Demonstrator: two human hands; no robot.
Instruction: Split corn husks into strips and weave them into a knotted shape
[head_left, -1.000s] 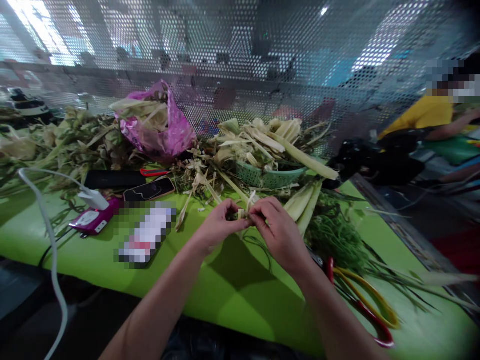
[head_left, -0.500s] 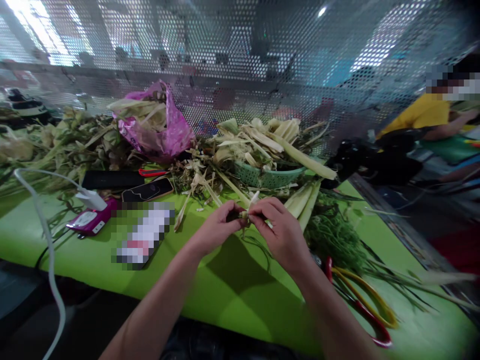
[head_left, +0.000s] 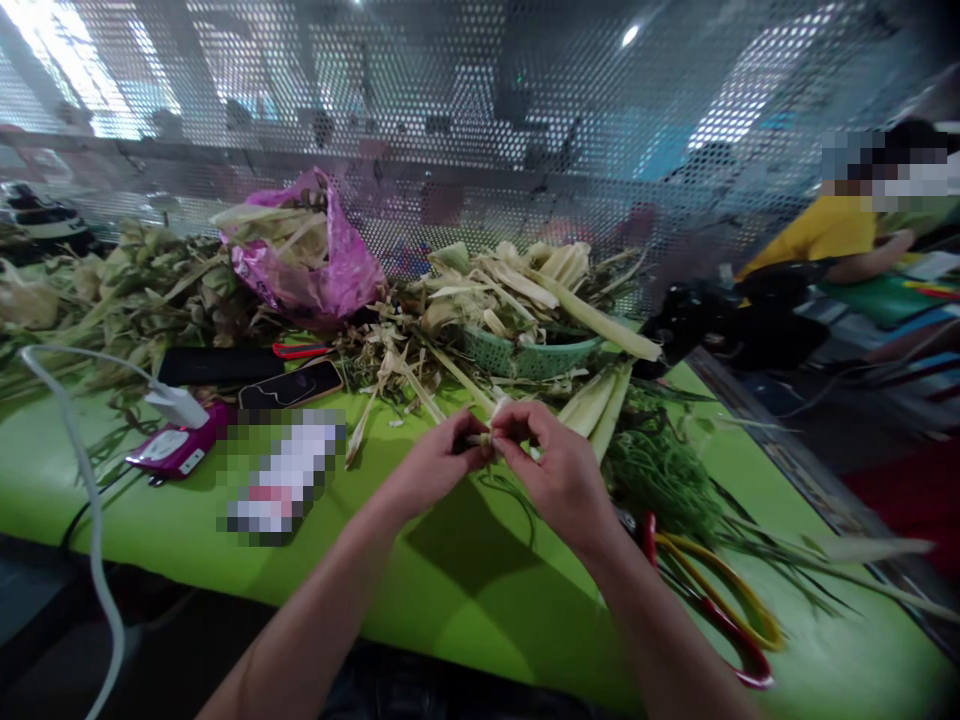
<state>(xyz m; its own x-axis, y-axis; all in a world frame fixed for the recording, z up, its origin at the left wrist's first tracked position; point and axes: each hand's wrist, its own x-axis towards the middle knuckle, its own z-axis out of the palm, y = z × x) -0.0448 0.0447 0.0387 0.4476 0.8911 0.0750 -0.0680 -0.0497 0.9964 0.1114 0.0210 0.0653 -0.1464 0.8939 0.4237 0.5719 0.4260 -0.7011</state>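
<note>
Over the green tabletop [head_left: 465, 610], both hands meet around a small pale husk piece [head_left: 487, 439], mostly hidden by the fingers. My left hand [head_left: 435, 465] pinches its left end. At the other side, my right hand [head_left: 555, 470] has thumb and fingertips closed on the whitish part. Just behind the hands lie long pale-green husk leaves [head_left: 611, 410] and a green plastic basket [head_left: 517, 356] heaped with dry corn husks [head_left: 551, 285]. To the right of my right hand is a feathery green plant bunch [head_left: 664, 470]. Scissors with red and yellow handles [head_left: 750, 610] lie near my right forearm.
A pink plastic bag [head_left: 349, 265] of husks stands at the back, beside a dried-leaf heap [head_left: 142, 270]. A phone [head_left: 296, 385], magenta power block [head_left: 180, 440] and white cable [head_left: 90, 490] lie left. Behind is a perforated metal screen [head_left: 420, 130]; a person in yellow [head_left: 810, 235] sits right.
The white tip that stuck up between my hands is now mostly covered by my right fingers, which have closed in slightly. The whole view has shifted a little.
</note>
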